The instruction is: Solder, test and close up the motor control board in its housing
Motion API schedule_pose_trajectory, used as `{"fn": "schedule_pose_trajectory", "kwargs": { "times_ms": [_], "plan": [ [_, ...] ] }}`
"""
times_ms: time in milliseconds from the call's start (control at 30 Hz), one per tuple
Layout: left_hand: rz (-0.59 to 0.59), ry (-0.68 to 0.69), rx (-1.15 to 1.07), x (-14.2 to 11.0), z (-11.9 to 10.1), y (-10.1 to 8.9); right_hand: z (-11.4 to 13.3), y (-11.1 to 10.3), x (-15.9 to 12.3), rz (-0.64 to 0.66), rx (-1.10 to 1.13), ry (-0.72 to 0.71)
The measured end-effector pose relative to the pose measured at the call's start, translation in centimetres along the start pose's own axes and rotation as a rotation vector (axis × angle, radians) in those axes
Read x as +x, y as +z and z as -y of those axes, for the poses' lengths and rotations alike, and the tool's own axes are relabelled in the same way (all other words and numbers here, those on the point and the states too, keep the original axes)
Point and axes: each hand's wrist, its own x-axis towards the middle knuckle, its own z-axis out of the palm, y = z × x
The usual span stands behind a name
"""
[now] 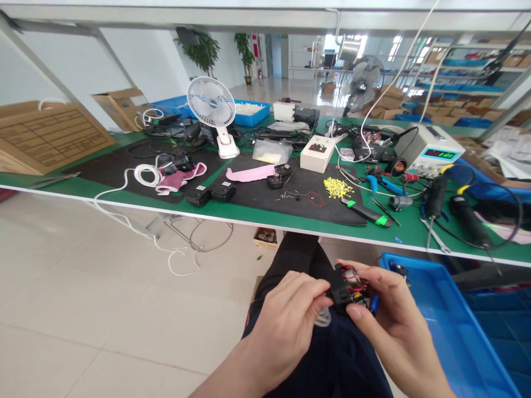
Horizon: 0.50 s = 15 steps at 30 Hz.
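Fingers of the left hand [286, 320] pinch closed at the near edge of a black-cased electronic assembly [341, 293]; whether they grip the case or something small on it, I cannot tell. The right hand [394, 315] curls partly open around its wired side, thumb and fingertips holding it above the lap [315, 331]. Pressing too hard could pinch the exposed red wires [348, 271]; a loose grip could drop it.
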Motion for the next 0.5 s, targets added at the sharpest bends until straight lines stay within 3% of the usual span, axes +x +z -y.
{"fn": "schedule_pose_trajectory", "kwargs": {
  "times_ms": [133, 300, 500],
  "plan": [
    [0.101, 0.015, 0.067, 0.4, -0.3, -1.0, -0.1, -1.2, -0.4, 0.123, -0.126, 0.045],
    [0.302, -0.019, -0.02, 1.6, -0.3, -2.5, 0.5, -2.7, 0.0, 0.235, -0.331, -0.064],
    [0.077, 0.214, 0.208, 1.0, 0.3, -1.5, 0.8, -1.8, 0.6, 0.179, -0.326, 0.004]
  ]
}}
